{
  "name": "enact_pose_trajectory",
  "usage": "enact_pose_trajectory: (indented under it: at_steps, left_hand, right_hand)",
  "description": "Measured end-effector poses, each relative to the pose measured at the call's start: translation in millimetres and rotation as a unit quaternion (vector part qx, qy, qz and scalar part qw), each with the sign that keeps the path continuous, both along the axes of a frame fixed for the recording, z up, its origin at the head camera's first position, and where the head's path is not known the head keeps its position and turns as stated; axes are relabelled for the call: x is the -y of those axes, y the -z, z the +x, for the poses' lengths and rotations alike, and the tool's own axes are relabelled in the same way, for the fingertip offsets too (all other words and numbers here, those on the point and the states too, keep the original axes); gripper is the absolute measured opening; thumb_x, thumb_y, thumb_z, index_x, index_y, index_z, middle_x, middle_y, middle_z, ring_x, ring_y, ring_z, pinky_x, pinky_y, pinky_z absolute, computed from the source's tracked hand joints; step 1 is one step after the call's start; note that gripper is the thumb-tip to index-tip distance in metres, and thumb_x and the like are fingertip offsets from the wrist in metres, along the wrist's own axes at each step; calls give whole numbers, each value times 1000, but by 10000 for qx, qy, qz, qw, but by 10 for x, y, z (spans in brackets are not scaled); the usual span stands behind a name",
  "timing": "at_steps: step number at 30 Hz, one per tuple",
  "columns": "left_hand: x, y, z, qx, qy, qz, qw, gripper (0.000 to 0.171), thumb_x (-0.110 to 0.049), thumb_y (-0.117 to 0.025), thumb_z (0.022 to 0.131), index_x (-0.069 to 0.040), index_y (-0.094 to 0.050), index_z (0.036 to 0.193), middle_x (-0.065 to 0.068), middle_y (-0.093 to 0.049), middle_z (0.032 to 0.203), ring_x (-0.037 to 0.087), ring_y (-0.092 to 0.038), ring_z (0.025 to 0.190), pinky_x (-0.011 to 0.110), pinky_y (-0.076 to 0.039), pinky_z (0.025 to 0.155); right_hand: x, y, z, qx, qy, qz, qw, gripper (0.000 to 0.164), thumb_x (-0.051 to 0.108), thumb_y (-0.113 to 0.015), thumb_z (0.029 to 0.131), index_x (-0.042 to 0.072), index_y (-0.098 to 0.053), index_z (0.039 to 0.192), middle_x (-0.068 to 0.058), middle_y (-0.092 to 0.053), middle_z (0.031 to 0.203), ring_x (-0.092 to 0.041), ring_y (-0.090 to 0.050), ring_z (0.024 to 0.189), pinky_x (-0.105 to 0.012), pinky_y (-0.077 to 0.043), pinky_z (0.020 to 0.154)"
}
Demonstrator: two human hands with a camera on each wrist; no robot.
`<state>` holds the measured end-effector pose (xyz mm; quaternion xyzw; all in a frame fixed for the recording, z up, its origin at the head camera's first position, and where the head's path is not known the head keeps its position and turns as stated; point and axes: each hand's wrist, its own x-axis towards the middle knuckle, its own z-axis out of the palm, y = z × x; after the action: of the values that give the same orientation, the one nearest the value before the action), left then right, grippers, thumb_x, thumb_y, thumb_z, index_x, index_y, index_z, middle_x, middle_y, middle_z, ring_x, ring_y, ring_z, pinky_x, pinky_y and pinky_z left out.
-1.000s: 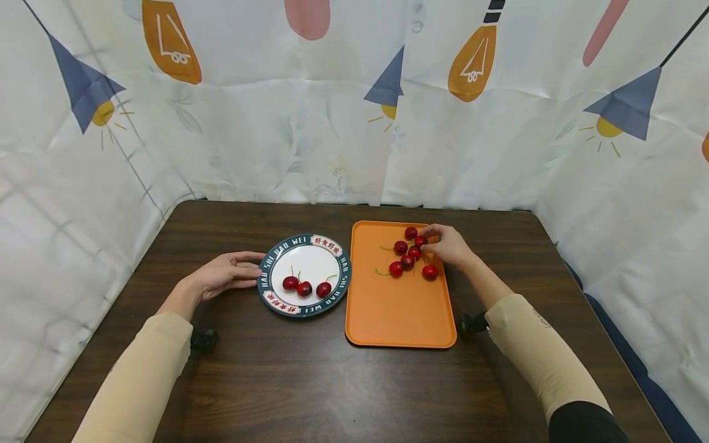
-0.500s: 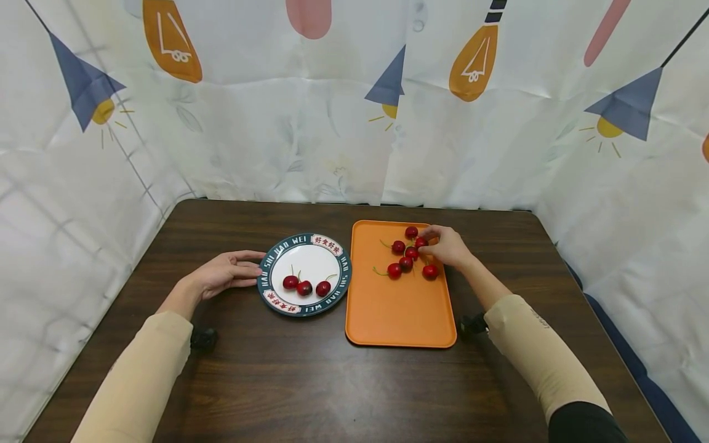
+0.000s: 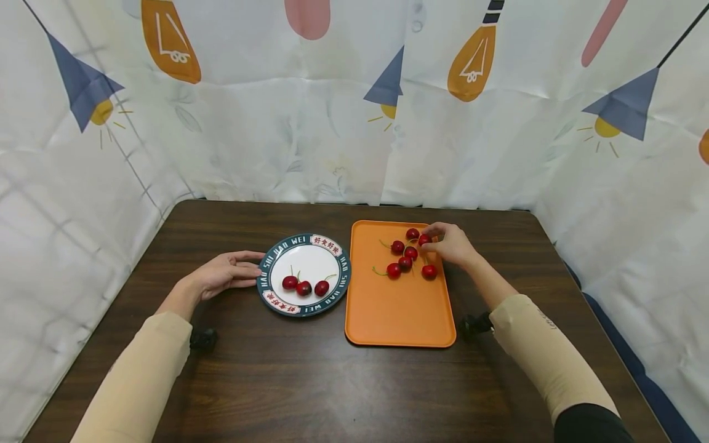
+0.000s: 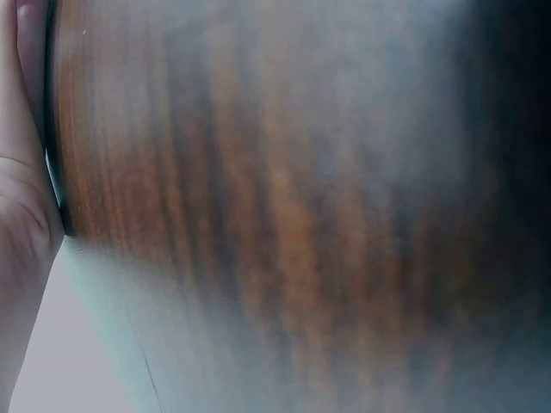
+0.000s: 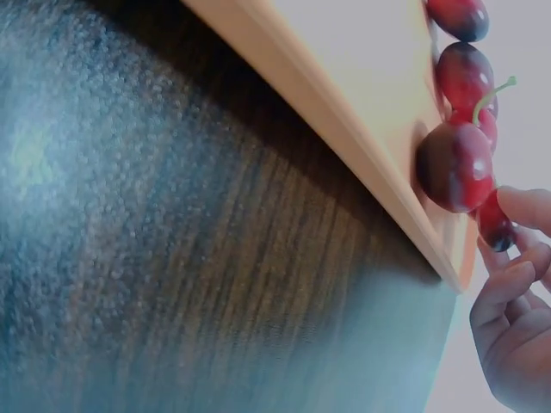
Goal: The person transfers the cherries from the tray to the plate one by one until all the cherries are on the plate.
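Observation:
My left hand (image 3: 226, 272) rests its outstretched fingers against the left rim of a white plate (image 3: 303, 259) with a dark teal lettered border. On that plate lie 3 dark red cherries (image 3: 303, 288) with stems. To the right, an orange tray (image 3: 399, 314) bears several more cherries (image 3: 397, 247) in a loose cluster near its far end. Over the tray's far right corner, my right hand (image 3: 450, 243) pinches a cherry (image 3: 424, 240) between thumb and fingers. The right wrist view shows this pinched cherry (image 5: 495, 224) partly covered by the fingers, just beyond a nearer cherry (image 5: 456, 168).
Plate and tray stand side by side on a dark brown wooden table (image 3: 354, 387). A white curtain (image 3: 249, 135) printed with lamps and bulbs hangs behind and along both sides. A dark wrist-worn device (image 3: 204, 339) shows under the left sleeve.
My right hand has shifted slightly right with its cherry, away from the cluster. Several tray cherries rolled a little to the left. The left hand stays at the plate.

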<state>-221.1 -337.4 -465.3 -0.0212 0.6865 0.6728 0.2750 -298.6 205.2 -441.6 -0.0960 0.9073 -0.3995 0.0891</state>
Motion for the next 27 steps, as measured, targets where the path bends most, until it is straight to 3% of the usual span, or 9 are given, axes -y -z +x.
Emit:
enact_pose_trajectory:
  at_steps: [13,27]
  left_hand:
    - [-21,-32,15,0,7,35,10000,69,-5,-65,101,3,-27,159,15,-68,127,20,-69,112,40,-54,98]
    - [-23,-22,28,-9,-12,22,10000,71,-6,-66,101,3,-27,159,14,-70,125,20,-69,111,39,-55,98]
  right_hand:
    - [102,-144,75,-197,-160,-173,9995,34,13,-76,94,3,-66,125,-19,-64,126,-38,-54,119,-51,-49,94]
    - [263,-196,134,-381,-515,-364,9973,33,14,-77,95,7,-67,125,-13,-65,122,-37,-58,113,-49,-53,94]
